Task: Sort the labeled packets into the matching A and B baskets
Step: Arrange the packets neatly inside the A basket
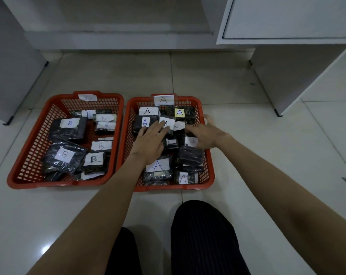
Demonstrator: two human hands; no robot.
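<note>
Tiled floor [247,135], white cabinets [287,20] behind. Two red baskets side by side, nearly touching: B basket [29,155] on the left, A basket [209,165] on the right, each with a paper tag on its far rim. B basket holds dark packets [69,128] with B labels; A basket holds A-labelled packets [158,169]. Both hands are over the A basket. Left hand [150,141] lies flat, fingers straight and together, resting on the packets mid-basket, gripping nothing. Right hand [204,133] reaches in from the right rim, fingers bent down among the packets; can't tell if it holds one. Knees in dark striped trousers [204,235] at bottom.
</note>
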